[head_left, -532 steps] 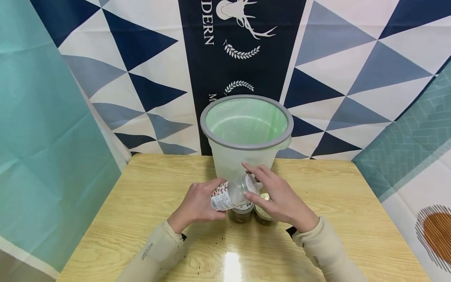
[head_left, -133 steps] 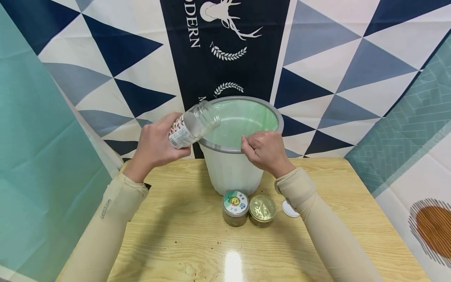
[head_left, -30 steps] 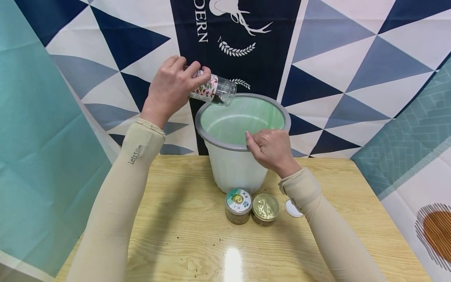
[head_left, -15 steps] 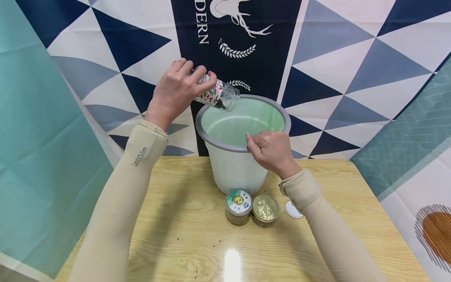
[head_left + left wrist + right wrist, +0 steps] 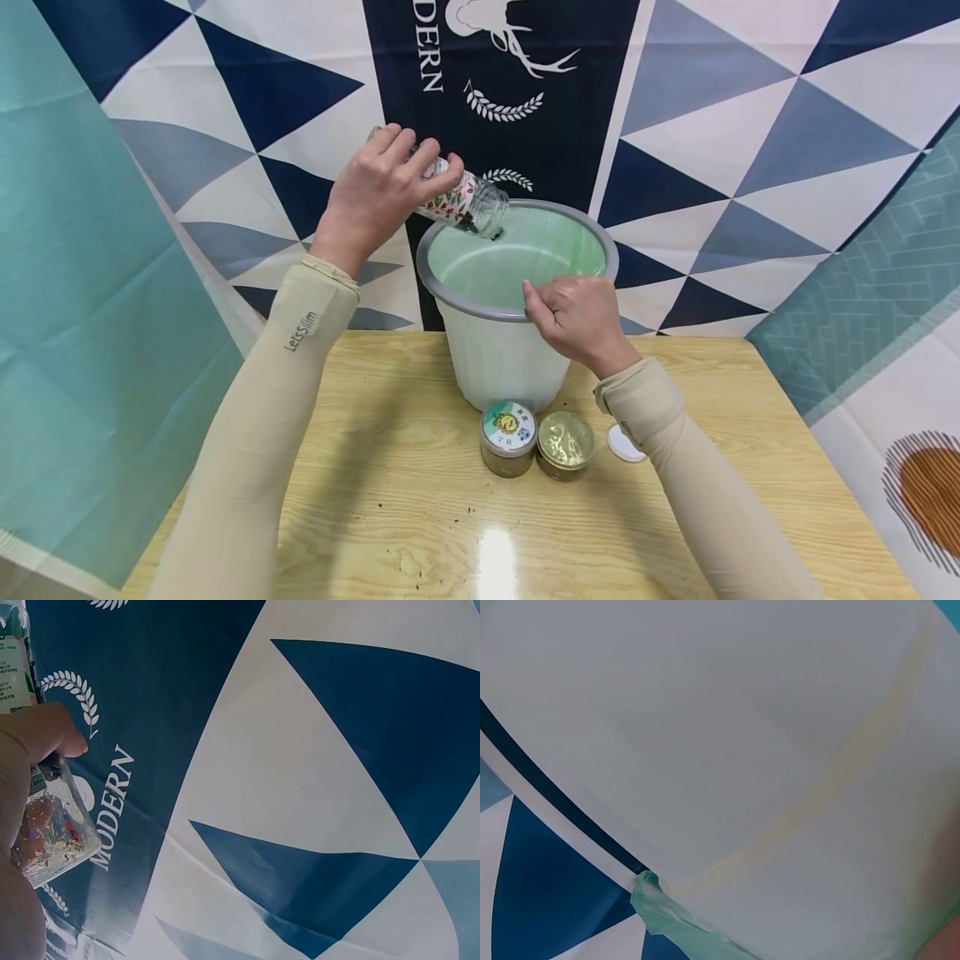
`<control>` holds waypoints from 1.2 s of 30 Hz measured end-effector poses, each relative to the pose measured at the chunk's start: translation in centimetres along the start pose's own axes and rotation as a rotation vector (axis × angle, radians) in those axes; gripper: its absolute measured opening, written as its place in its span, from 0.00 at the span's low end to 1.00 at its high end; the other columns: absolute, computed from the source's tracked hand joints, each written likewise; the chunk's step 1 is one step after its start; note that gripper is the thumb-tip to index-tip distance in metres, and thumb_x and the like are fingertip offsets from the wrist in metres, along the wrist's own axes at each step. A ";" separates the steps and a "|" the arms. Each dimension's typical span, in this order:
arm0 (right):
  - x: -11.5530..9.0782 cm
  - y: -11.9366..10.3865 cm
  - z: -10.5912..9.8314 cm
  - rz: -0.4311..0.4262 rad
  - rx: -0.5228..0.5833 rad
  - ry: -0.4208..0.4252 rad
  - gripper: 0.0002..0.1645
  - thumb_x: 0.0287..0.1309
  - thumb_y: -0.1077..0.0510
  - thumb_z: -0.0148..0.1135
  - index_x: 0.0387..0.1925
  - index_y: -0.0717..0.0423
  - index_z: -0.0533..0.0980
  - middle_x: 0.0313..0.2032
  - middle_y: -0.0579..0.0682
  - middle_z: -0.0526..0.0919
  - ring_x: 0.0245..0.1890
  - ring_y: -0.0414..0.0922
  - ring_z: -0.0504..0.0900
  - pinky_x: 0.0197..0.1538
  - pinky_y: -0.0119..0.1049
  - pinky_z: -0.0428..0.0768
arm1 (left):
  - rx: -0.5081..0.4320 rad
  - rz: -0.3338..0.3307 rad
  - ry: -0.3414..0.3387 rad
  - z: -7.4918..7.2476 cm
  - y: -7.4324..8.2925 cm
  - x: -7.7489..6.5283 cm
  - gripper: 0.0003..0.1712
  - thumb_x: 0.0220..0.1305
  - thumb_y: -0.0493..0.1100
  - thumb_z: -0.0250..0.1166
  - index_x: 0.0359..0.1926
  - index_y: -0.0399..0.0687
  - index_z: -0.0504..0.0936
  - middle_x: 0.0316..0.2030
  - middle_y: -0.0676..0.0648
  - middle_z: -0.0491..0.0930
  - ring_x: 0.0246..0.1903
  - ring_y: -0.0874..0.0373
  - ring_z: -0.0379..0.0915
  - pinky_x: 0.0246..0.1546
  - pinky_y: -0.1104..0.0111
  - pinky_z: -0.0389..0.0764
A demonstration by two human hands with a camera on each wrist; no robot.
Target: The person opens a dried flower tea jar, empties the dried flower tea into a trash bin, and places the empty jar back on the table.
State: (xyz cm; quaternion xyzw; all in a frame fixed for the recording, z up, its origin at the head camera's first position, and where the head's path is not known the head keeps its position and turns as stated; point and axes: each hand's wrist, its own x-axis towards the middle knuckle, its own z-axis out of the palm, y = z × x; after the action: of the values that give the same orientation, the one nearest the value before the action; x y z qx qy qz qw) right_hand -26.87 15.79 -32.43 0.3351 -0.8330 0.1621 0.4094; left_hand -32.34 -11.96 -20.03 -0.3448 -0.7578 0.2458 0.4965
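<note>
My left hand [image 5: 390, 187] grips a clear jar [image 5: 487, 210] with a floral label, tilted mouth-down over the left side of the bin. Dark bits gather at the jar's mouth, some of them right at its lip. Seen from the left wrist, the fingers wrap round the jar [image 5: 64, 840], and small coloured scraps show through its base. The bin [image 5: 510, 367] is whitish with a grey rim and a pale green liner [image 5: 517, 242]. My right hand [image 5: 576, 321] grips the front right of its rim, fingers curled and thumb up. The right wrist view shows the bin's wall [image 5: 705, 750] close up.
Before the bin stand a jar with a sunflower-printed lid [image 5: 508, 433] and a jar with a gold top [image 5: 566, 442]. A white lid [image 5: 624, 443] lies beside my right sleeve. Small dark crumbs lie on the wooden table [image 5: 390, 517]. Patterned cloth [image 5: 697, 167] hangs behind.
Earliest, both hands were on the jar at its white lid; since then the lid came off, the jar went over the bin and the right hand to the rim. Lately the jar tips slightly lower.
</note>
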 end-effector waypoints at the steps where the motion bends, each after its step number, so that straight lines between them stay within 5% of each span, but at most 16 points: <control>1: 0.0 0.0 0.0 0.000 0.002 0.001 0.36 0.72 0.49 0.47 0.04 0.49 0.60 0.06 0.45 0.61 0.09 0.40 0.56 0.17 0.32 0.49 | 0.002 -0.001 -0.001 0.0 0.0 0.0 0.30 0.73 0.22 0.43 0.62 0.52 0.77 0.46 0.41 0.82 0.50 0.42 0.81 0.61 0.55 0.81; 15: -0.1 0.1 0.1 -0.006 -0.023 0.009 0.36 0.72 0.50 0.46 0.04 0.48 0.60 0.06 0.44 0.61 0.09 0.41 0.58 0.16 0.33 0.50 | 0.033 0.022 0.053 0.0 0.1 0.3 0.31 0.72 0.20 0.44 0.61 0.54 0.76 0.49 0.42 0.82 0.52 0.44 0.79 0.63 0.57 0.80; 26: -0.2 0.2 0.0 -0.004 -0.028 0.013 0.36 0.72 0.49 0.46 0.04 0.49 0.59 0.06 0.44 0.60 0.09 0.41 0.57 0.16 0.33 0.49 | 0.181 0.076 -0.050 -0.9 -0.1 0.9 0.38 0.72 0.18 0.43 0.68 0.62 0.72 0.56 0.47 0.78 0.57 0.49 0.76 0.67 0.62 0.75; 36: -0.1 0.1 0.3 -0.012 -0.023 0.025 0.36 0.72 0.49 0.45 0.04 0.48 0.58 0.07 0.44 0.60 0.08 0.42 0.58 0.16 0.34 0.50 | 0.109 0.033 -0.019 -0.6 0.0 0.7 0.34 0.72 0.20 0.45 0.65 0.59 0.74 0.54 0.46 0.80 0.56 0.48 0.77 0.66 0.60 0.76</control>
State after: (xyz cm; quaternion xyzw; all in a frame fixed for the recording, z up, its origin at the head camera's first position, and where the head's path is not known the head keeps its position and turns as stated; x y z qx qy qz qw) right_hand -27.10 15.76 -32.64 0.3333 -0.8275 0.1544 0.4246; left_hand -31.96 -11.38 -19.38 -0.3276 -0.7422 0.2980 0.5030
